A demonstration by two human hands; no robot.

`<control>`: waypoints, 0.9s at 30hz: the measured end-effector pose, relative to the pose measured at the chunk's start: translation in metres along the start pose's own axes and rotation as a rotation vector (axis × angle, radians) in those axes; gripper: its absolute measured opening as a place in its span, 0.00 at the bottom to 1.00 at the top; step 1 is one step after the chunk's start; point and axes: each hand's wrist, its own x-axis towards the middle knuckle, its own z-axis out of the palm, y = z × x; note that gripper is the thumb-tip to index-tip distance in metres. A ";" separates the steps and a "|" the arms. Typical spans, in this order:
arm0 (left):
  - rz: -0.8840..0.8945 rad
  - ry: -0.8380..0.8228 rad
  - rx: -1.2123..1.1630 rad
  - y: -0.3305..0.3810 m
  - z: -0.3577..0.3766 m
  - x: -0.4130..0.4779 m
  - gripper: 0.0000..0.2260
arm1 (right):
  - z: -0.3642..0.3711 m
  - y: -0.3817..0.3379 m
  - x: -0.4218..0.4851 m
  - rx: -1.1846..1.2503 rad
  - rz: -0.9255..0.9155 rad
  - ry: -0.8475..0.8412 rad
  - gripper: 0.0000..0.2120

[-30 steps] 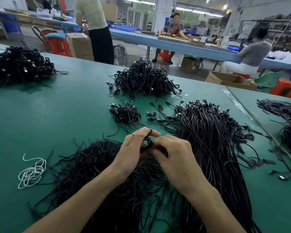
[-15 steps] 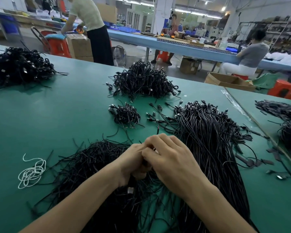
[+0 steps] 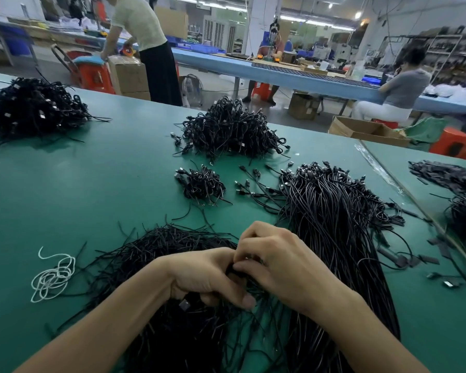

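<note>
The loop has gone from view. A second ago it stood up in the open between my fingers, and now both hands have closed over it and dropped lower, above the loose tie pile (image 3: 156, 254). My left hand (image 3: 207, 275) is curled round the coiled cable (image 3: 231, 271), which shows only as a dark sliver between the knuckles, with one plug (image 3: 184, 304) poking out underneath. My right hand (image 3: 285, 267) pinches in at the same spot. I reckon the coiling is done and this is the binding twist, after which it joins the small heap of finished coils (image 3: 202, 184). Whether a tie is actually in my right fingers, or how far round it is, I can't tell. My own knuckles cover it, and black on black swallows the rest.
</note>
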 end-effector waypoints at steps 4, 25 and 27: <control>-0.048 0.033 0.024 0.003 0.001 0.002 0.07 | 0.000 -0.003 -0.001 -0.021 -0.021 -0.001 0.05; 0.302 0.525 -0.434 0.001 0.025 0.033 0.12 | 0.028 0.008 0.007 0.298 0.255 0.582 0.12; 0.430 0.582 -0.302 -0.003 0.029 0.036 0.11 | 0.029 0.008 0.008 0.554 0.336 0.671 0.13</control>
